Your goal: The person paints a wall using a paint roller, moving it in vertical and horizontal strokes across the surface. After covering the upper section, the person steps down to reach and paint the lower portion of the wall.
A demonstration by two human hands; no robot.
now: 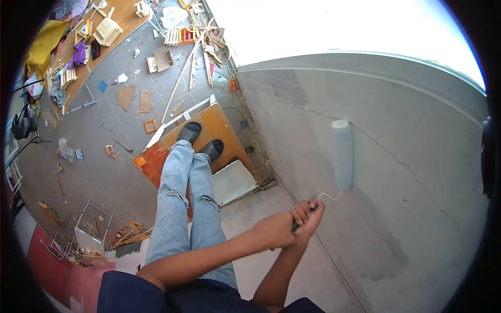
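Note:
A paint roller (342, 156) with a pale, light-coloured sleeve lies against the grey wall (412, 219) on my right. Its bent wire frame runs down to a dark handle, mostly covered by my fingers. My left hand (282, 229) is closed around this handle, reaching across my body. Right beside it and touching it, my right hand (311, 221) also grips the handle. Around the roller the wall shows uneven patches, darker below the sleeve, and a long thin crack. A white paint tray (234, 182) sits by my feet on the wooden tabletop.
I stand in dark slides (211, 150) on a raised wooden tabletop (222, 122). Below, the floor holds cardboard pieces (125, 97), wood scraps (211, 44) and a small wooden frame (150, 125). A cluttered table (117, 15) stands at upper left. A bright window (334, 26) opens above the wall.

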